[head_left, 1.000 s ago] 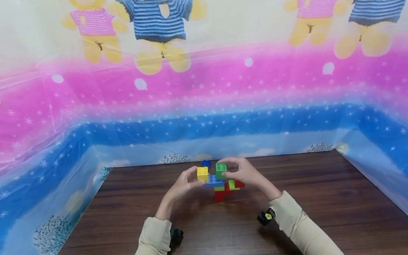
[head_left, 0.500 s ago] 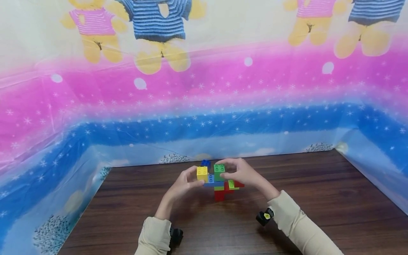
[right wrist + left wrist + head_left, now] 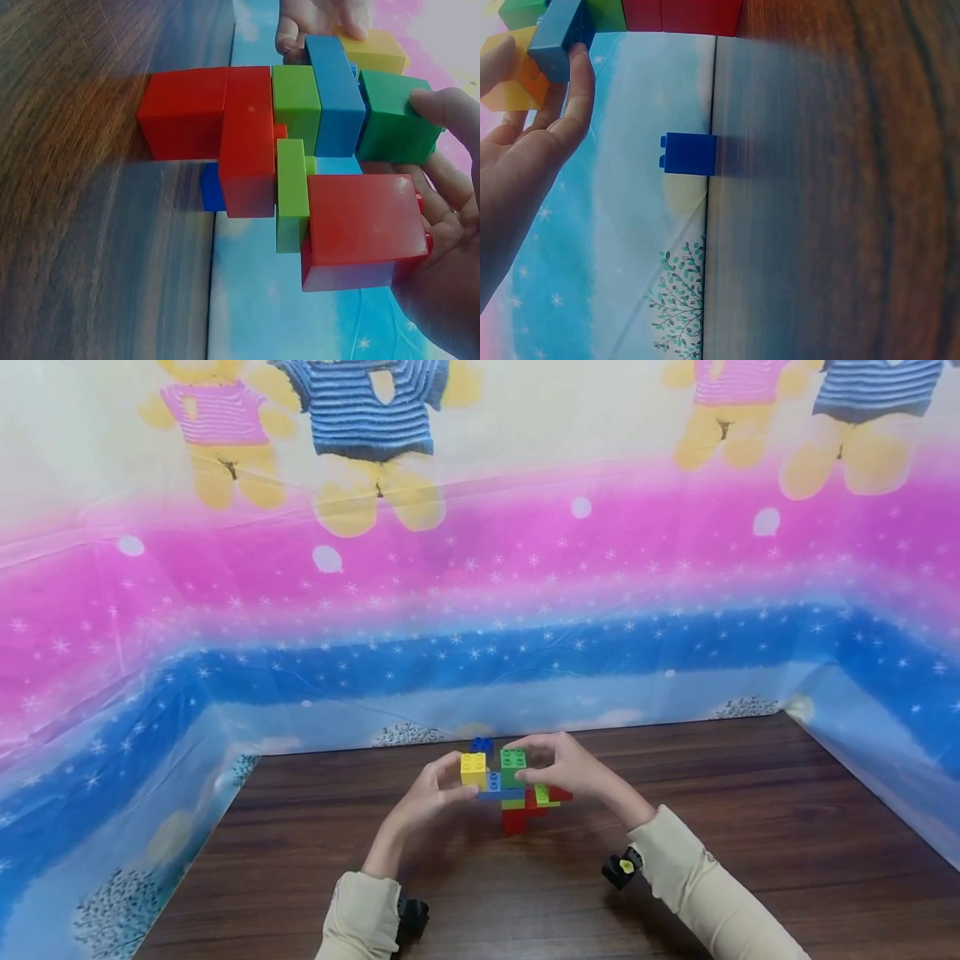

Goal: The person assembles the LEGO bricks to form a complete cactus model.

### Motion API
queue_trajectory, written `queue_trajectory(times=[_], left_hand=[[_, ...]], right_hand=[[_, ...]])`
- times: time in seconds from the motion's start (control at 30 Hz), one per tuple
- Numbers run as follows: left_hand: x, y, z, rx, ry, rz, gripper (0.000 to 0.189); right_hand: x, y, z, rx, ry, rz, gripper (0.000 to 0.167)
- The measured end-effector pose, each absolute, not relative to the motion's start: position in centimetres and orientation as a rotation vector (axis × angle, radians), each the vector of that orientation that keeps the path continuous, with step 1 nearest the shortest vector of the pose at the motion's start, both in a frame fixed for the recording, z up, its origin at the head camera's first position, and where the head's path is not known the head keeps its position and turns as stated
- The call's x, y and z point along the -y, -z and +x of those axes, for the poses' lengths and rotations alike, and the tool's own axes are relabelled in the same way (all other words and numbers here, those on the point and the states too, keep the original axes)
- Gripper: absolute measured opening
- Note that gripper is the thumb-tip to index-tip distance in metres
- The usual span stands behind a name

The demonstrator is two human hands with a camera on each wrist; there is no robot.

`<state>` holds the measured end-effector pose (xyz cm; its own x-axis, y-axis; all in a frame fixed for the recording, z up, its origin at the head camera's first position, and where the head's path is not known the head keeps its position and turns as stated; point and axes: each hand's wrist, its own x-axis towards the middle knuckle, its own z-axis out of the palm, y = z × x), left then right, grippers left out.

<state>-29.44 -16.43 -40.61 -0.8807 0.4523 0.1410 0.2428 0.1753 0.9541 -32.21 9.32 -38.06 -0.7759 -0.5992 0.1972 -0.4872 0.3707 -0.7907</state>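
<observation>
A built stack of toy building bricks stands on the table between both hands. My left hand [image 3: 431,787] pinches a yellow brick [image 3: 473,771] at the left end of a long blue brick [image 3: 334,97]. With thumb and fingers, my right hand [image 3: 577,770] grips a green brick [image 3: 397,116] right against the blue brick's studs at the other end. Below the blue one sit a lime brick [image 3: 296,109], a long red brick [image 3: 247,142] and a red foot brick [image 3: 184,112]. A thin lime brick [image 3: 291,199] bears another red brick [image 3: 364,221] on the right side.
A separate dark blue brick [image 3: 690,154] stands on the dark wooden table [image 3: 675,827], behind the stack. A printed cloth backdrop [image 3: 480,660] rises along the table's back and sides. Black wrist cameras [image 3: 621,867] hang below both sleeves.
The green brick and right hand have moved slightly left and down, covering more of the blue brick's studs. The left hand stays on the yellow brick.
</observation>
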Motion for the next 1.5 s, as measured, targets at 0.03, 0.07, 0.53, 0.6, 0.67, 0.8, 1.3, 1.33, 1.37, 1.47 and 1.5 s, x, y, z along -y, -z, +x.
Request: queue_trajectory(times=[0.03,0.07,0.53,0.6,0.67,0.8,1.3,1.33,1.37,1.47,1.5], left_hand=[[16.4,40.6,-29.5,-2.269,-1.788,0.677,0.05],[16.4,40.6,-29.5,-2.271,-1.786,0.675,0.05],[16.4,40.7,-29.6,-2.261,-1.793,0.671,0.05],[16.4,40.7,-29.6,-2.257,-1.795,0.66,0.05],[16.4,40.8,-29.6,-2.255,-1.794,0.656,0.05],[16.5,40.8,-29.6,-2.252,-1.798,0.657,0.05],[16.4,40.6,-29.4,-2.256,-1.799,0.706,0.048],[16.4,40.6,-29.4,-2.258,-1.799,0.704,0.048],[16.4,40.6,-29.4,-2.26,-1.798,0.699,0.048],[16.4,40.7,-29.3,-2.263,-1.799,0.681,0.049],[16.4,40.7,-29.3,-2.264,-1.799,0.676,0.049]], right_hand=[[-9.3,38.0,-32.2,-2.492,1.375,-0.99,0.045],[-9.4,38.0,-32.3,-2.487,1.375,-0.987,0.045],[-9.7,37.9,-33.3,-2.426,1.347,-0.994,0.044],[-9.8,37.9,-33.4,-2.433,1.336,-0.992,0.043],[-9.7,37.8,-33.4,-2.426,1.337,-0.988,0.043],[-9.7,37.8,-33.5,-2.416,1.34,-0.983,0.043],[-9.7,38.4,-33.9,-2.381,1.384,-0.956,0.044],[-9.7,38.5,-33.9,-2.377,1.392,-0.96,0.044],[-9.7,38.6,-33.8,-2.375,1.397,-0.957,0.044],[-9.6,38.7,-33.8,-2.359,1.409,-0.962,0.044],[-9.6,38.8,-33.8,-2.353,1.41,-0.962,0.044]])
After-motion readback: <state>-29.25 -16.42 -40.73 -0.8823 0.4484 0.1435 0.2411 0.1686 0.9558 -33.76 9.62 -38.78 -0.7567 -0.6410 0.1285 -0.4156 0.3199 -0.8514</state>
